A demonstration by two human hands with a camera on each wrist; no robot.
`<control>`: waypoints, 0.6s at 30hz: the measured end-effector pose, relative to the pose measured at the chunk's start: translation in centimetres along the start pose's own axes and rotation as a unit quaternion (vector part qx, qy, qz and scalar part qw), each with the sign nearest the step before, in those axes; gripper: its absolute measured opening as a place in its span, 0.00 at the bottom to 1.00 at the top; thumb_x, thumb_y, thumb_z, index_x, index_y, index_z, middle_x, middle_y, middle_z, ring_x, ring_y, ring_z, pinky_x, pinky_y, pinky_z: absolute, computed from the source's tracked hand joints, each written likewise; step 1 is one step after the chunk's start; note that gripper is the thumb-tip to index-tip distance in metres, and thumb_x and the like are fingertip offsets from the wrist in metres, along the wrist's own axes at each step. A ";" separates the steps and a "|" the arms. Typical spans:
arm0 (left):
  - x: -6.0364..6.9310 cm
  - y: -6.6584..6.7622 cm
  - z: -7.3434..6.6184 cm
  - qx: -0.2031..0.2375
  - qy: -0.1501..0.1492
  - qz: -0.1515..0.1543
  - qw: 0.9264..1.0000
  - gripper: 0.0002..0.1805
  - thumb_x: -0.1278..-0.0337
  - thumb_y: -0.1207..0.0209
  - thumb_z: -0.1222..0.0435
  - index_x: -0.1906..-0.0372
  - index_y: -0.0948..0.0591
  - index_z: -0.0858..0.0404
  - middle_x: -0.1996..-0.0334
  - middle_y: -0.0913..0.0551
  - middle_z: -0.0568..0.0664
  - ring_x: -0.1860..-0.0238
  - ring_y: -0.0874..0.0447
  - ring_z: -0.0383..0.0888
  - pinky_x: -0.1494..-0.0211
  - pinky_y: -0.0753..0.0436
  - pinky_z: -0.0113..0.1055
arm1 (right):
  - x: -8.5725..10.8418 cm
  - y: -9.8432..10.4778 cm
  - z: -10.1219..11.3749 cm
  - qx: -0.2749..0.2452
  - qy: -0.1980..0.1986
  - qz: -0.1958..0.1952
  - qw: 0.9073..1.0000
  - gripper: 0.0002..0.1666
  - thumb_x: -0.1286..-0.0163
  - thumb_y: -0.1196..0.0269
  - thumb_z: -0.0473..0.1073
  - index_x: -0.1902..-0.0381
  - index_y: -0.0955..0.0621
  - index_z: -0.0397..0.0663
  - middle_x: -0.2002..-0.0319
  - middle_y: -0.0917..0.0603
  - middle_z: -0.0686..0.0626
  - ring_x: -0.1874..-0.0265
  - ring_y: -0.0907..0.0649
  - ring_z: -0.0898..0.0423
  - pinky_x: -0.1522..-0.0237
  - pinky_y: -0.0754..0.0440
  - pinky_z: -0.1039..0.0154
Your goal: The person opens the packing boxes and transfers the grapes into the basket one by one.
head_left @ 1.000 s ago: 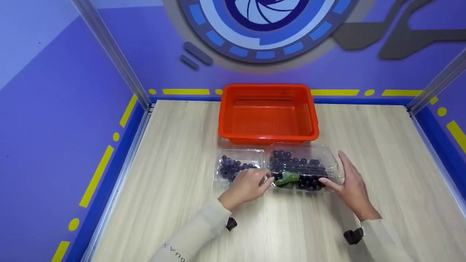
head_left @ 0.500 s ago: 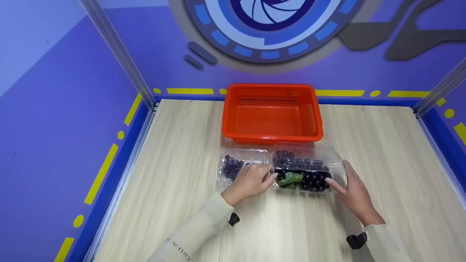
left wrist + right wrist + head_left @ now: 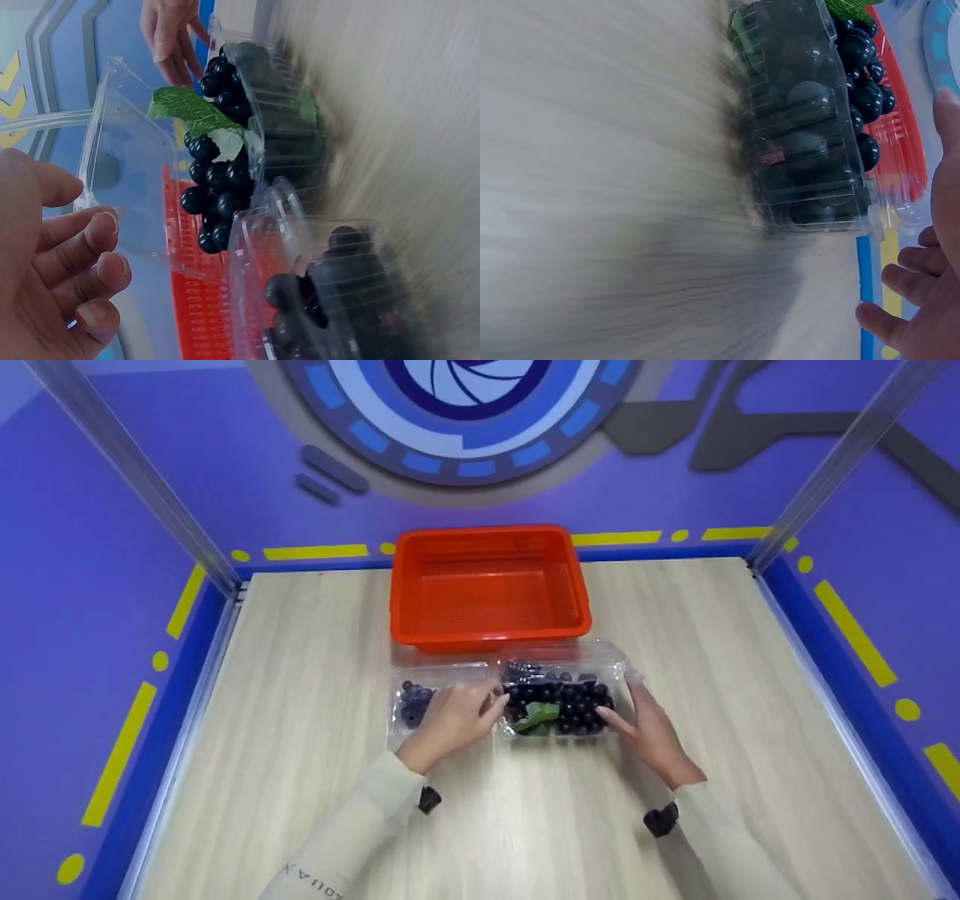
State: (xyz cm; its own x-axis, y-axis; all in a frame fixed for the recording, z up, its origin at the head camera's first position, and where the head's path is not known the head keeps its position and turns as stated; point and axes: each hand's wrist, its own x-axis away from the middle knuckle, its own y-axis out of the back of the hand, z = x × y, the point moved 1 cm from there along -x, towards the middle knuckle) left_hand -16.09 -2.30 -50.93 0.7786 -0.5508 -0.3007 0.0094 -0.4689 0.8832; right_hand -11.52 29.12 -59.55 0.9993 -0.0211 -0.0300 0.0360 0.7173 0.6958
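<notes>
A clear plastic clamshell box [image 3: 491, 730] holds dark grapes [image 3: 585, 709] and a green leaf [image 3: 537, 717]. Its transparent lid [image 3: 124, 150] is raised and tilted back from the grapes. At the lid's left corner, my left hand [image 3: 452, 721] pinches the edge between thumb and forefinger, the other fingers curled. My right hand [image 3: 654, 735] is at the box's right side with its fingers extended; whether they touch the lid is hard to tell. Partly behind my left hand is another clear box [image 3: 442, 670] with dark grapes [image 3: 414, 706].
An orange-red plastic basket [image 3: 491, 641] stands directly behind the boxes. Printed blue-purple panels [image 3: 825, 510] enclose the pale wooden tabletop [image 3: 315, 660] at the back and sides.
The lid of the larger box has tipped further back, uncovering more of the grapes. My left hand keeps its pinch. The head view has swung right, so everything appears further left.
</notes>
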 end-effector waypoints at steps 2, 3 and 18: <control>0.1 0.4 0.5 0.004 -0.005 0.005 1.000 0.09 0.34 0.46 0.57 0.65 0.20 0.57 0.85 0.29 0.41 0.86 0.36 0.34 0.84 0.40 0.23 | -0.3 -0.9 -0.1 -0.001 -0.004 0.006 1.000 0.51 0.31 0.45 0.64 0.23 0.50 0.43 0.25 0.47 0.35 0.27 0.45 0.35 0.29 0.45 0.38; 0.1 0.5 0.6 0.003 -0.008 0.008 1.000 0.10 0.33 0.47 0.57 0.64 0.20 0.58 0.84 0.28 0.41 0.85 0.35 0.34 0.83 0.39 0.22 | -0.4 -1.3 -0.3 0.001 -0.004 0.005 1.000 0.50 0.30 0.45 0.63 0.24 0.50 0.41 0.25 0.46 0.34 0.27 0.44 0.35 0.29 0.45 0.38; -1.5 1.9 0.6 -0.025 -0.002 0.020 0.999 0.11 0.33 0.47 0.55 0.61 0.19 0.57 0.84 0.31 0.40 0.82 0.36 0.35 0.79 0.40 0.24 | 0.3 -1.8 -0.4 0.012 0.015 0.022 1.000 0.35 0.26 0.49 0.40 0.27 0.46 0.30 0.34 0.30 0.31 0.36 0.28 0.34 0.39 0.27 0.41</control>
State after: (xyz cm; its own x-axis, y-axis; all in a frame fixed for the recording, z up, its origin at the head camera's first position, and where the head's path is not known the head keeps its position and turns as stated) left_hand -17.60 -2.79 -49.00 0.7763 -0.5714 -0.2662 0.0102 -0.4109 0.9116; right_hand -11.26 28.08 -61.07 0.9993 0.0315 -0.0201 -0.0078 0.7008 0.7133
